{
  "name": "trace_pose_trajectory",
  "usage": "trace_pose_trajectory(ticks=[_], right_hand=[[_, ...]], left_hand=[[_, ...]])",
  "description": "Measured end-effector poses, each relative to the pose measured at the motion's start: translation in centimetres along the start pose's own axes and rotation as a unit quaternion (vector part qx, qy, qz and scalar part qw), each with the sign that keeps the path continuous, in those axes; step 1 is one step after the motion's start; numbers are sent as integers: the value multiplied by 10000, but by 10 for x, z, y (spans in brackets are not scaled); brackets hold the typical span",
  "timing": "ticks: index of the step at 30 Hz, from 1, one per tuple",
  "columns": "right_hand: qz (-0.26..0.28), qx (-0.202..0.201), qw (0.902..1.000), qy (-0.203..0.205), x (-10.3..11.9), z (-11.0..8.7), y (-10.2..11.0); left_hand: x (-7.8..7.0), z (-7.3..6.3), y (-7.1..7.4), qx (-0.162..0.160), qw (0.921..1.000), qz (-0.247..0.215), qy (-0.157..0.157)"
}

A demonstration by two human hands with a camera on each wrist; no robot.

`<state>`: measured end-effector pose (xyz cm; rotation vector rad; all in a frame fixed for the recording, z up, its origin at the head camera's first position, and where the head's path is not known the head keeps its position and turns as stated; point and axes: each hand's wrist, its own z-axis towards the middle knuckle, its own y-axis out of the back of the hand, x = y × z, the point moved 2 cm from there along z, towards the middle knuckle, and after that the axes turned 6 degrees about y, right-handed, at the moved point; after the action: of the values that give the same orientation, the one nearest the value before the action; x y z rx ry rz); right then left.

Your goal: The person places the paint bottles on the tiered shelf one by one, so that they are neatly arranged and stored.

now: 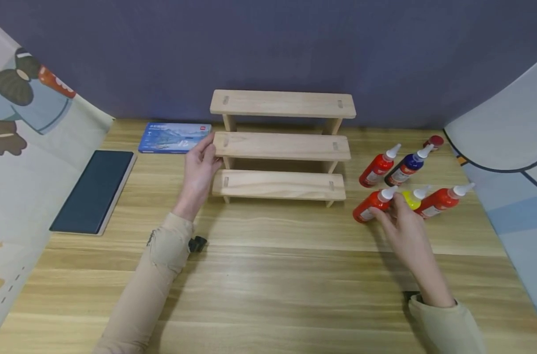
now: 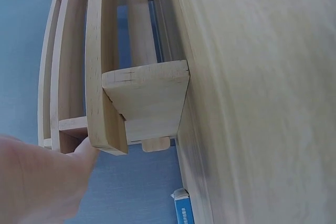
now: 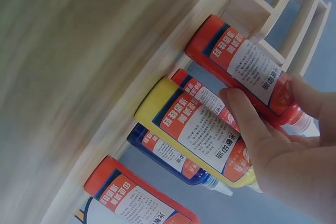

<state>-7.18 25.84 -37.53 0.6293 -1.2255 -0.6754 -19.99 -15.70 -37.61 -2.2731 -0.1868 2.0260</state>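
Observation:
A three-tier wooden step shelf (image 1: 281, 146) stands against the dark backdrop. My left hand (image 1: 196, 172) holds the left end of its middle tier; in the left wrist view the thumb lies at the tier's end and the other fingers are mostly hidden. To the shelf's right, my right hand (image 1: 405, 231) grips a red squeeze bottle (image 1: 369, 206) with a white nozzle cap, thumb on one side and fingers on the other. Right beside those fingers stands a yellow bottle (image 3: 191, 129). Another red bottle (image 1: 438, 202) is further right, while a red bottle (image 1: 376, 169) and a blue bottle (image 1: 404, 169) stand behind.
A blue flat box (image 1: 175, 137) lies at the back left, close to the shelf. Nearer on the left is a dark-covered notebook (image 1: 93, 191). A small dark-red round object (image 1: 435, 141) sits at the back right. Printed cloth panels border both sides of the wooden table (image 1: 277, 285).

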Motion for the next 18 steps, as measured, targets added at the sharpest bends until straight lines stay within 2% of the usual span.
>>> trace_pose_trajectory(ticks=[6,13,18], right_hand=[[18,-97,9999,127,2,0,2],[-11,-552,9959,712,13,6,11],[239,-463,9963,691,23,13,19]], left_hand=[[0,0,0,-17,10000,15,-40],[1,0,-1,-6,10000,-14,-81],[1,0,-1,-4,10000,6,-64]])
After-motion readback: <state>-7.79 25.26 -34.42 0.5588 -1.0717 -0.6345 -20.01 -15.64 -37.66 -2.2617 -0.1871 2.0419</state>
